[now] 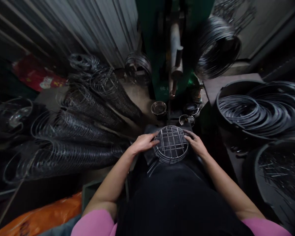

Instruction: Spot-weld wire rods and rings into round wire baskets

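We steadied the wire grid point(171, 144) btwn our fingers, left hand point(144, 143) & right hand point(196, 143) clasping its rim; shifting it needed even grip.

Machine top: the green machine point(159, 49) behind the wire grid point(170, 144) runs off the upper edge.
Machine lettering: the pale characters point(163, 88) on its base are too small to read.
Rod tub point(277, 177): right of the grid, cut by the right and lower edges.
Orange bag point(44, 216): lower left of the grid, cut by the bottom edge.
Grip: the left hand point(144, 142) and right hand point(196, 143) touch the grid's rim; whether either clasps it is unclear.
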Demonstrator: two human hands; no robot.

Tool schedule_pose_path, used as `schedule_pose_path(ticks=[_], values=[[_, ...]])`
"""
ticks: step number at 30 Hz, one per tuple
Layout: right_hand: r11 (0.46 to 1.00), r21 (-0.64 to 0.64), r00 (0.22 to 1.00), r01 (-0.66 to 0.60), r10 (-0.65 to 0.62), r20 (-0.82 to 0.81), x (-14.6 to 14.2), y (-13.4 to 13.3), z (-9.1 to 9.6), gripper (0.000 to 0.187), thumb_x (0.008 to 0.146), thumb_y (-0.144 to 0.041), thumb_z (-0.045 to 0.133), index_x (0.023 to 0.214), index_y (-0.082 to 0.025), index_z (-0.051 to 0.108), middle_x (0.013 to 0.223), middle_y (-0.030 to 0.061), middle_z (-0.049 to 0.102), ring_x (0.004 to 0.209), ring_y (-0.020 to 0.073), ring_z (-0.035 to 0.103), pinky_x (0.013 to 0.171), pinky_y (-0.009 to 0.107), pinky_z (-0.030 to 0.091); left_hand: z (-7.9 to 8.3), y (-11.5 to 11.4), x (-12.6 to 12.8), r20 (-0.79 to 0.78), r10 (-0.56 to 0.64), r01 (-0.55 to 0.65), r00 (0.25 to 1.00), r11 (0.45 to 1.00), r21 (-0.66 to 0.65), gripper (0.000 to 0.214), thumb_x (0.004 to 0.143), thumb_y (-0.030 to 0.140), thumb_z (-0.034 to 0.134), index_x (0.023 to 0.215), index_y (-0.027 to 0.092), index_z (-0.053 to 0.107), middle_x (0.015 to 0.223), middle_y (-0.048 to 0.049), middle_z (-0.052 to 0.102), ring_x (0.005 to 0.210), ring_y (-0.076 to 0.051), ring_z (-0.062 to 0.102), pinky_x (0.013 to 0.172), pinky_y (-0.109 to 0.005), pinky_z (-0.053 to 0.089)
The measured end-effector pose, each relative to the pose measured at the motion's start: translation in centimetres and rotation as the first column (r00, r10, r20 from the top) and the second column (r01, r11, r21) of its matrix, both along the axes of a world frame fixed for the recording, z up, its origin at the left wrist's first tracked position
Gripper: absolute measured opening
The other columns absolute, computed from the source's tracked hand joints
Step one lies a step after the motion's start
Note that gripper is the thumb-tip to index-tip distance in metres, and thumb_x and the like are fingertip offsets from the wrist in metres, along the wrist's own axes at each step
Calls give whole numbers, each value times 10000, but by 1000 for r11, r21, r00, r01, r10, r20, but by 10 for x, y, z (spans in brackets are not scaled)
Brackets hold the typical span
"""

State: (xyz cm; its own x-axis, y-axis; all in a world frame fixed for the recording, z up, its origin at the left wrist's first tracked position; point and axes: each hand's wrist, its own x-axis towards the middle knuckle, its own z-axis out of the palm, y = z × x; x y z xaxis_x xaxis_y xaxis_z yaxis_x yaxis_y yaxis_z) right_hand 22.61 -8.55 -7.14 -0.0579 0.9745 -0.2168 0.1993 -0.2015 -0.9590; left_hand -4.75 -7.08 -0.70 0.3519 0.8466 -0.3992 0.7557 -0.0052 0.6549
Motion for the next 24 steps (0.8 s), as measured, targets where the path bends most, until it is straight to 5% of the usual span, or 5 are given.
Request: schedule_pose_path(ticks=[8,12,15,19,24], values=[[985,28,985,171,-171,12,17,-34,16,373,762,-414,556,1061,-201,622,1029,47,663,960,191,591,874,346,446,-13,85,25,159,167,-116,973,949,-292,732,628,654,606,1174,167,563,1145,-110,619,1020,-265,578,813,-335,459],[900,172,876,400,-431,216,106,-54,35,334,732,-387,594,1003,-194,629,969,44,664,917,193,591,856,349,446,-33,103,63,171,86,15,981,856,-517,639,572,653,647,996,175,639,1039,-98,658,975,-264,598,697,-305,474],[753,242,606,612,-643,467,208,-76,37,304,732,-305,565,983,-146,631,951,90,664,895,217,599,822,358,456,-40,106,74,153,14,77,988,814,-575,540,580,603,673,895,166,664,964,-95,675,902,-265,609,646,-297,465],[662,-39,336,749,-329,883,311,-115,14,331,647,-157,600,966,-85,648,933,157,665,899,274,605,782,358,455,-34,107,71,188,-37,142,981,798,-586,519,587,522,704,968,173,651,979,-84,667,907,-244,601,640,-272,460],[702,-153,273,695,-60,960,338,-150,-18,610,644,-277,684,1203,-89,525,1164,207,571,1040,300,552,807,361,449,-22,100,60,183,-57,151,981,820,-552,586,550,503,740,1041,204,624,1022,-63,665,1002,-243,584,740,-279,472]])
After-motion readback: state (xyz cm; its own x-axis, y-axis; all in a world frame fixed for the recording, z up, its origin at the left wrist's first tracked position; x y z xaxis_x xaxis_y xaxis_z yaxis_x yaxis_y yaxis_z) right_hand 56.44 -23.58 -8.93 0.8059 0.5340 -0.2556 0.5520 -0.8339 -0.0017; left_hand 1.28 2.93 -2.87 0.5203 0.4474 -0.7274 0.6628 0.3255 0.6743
